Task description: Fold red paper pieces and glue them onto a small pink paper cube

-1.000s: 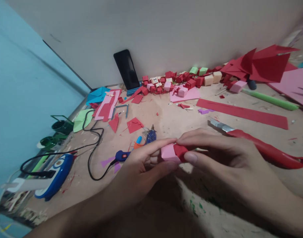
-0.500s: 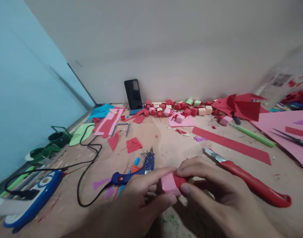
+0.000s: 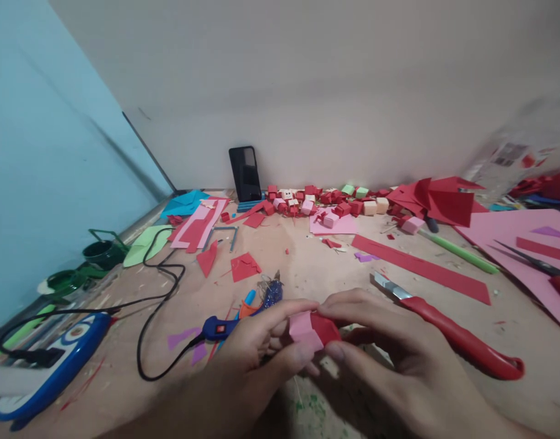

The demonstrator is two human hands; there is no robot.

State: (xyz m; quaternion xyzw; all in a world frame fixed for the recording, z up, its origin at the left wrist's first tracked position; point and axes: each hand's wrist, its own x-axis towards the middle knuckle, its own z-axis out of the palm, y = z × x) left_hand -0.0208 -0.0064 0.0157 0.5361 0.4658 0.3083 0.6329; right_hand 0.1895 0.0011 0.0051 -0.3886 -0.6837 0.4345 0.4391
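Between my two hands is a small folded paper box, pink on its left part (image 3: 304,328) and red on its right part (image 3: 324,330). My left hand (image 3: 257,356) pinches the pink part between thumb and fingers. On the red part, my right hand (image 3: 390,347) closes with thumb below and fingers above. The box is held above the table, and its underside is hidden. Left of my left hand lies a blue glue gun (image 3: 220,328), partly covered by that hand. A red-handled utility knife (image 3: 463,335) rests to the right of my right hand.
Small paper cubes (image 3: 307,206) are heaped along the wall near a leaning phone (image 3: 244,174). A red paper strip (image 3: 421,268), scissors (image 3: 531,259) and pink paper (image 3: 476,225) lie at right. A black cable (image 3: 140,341) runs left to a blue-white power strip (image 3: 55,366).
Both hands and the paper box have shifted slightly left in view. More of the red part shows between the hands now. The whole scene has slid a little left.
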